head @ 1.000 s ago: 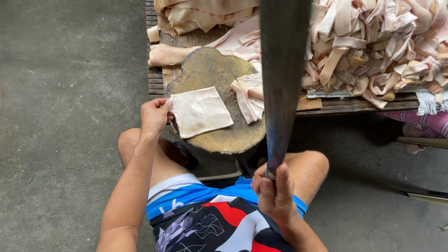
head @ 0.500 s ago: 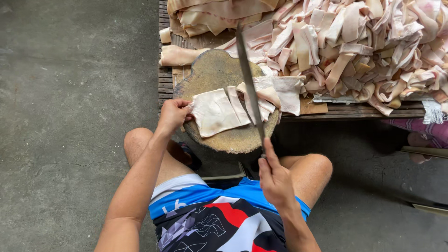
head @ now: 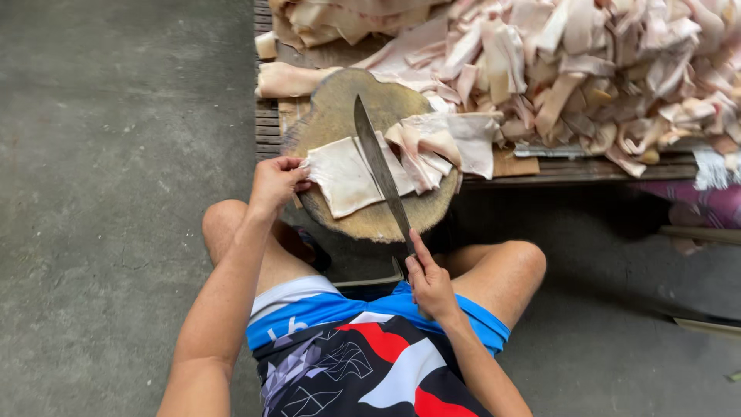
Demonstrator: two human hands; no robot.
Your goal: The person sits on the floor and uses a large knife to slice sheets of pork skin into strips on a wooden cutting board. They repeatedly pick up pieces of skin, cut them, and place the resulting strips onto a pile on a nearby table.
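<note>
My left hand [head: 274,181] pinches the left edge of a flat pale slab of skin [head: 343,175] lying on a round wooden chopping block [head: 351,116]. My right hand [head: 428,282] grips the handle of a long dark knife [head: 378,166], index finger laid along its spine. The blade lies down across the slab's right side. Cut pale strips [head: 432,147] rest on the block to the right of the blade.
A big heap of pale strips [head: 587,69] covers a slatted wooden platform [head: 266,123] behind the block. Grey concrete floor [head: 116,193] spreads to the left. My bare knees flank the block. A purple cloth [head: 706,205] lies at the right.
The knife was raised high toward the camera, then came down onto the slab. The slab has shifted slightly right on the block. My left hand kept hold of its edge.
</note>
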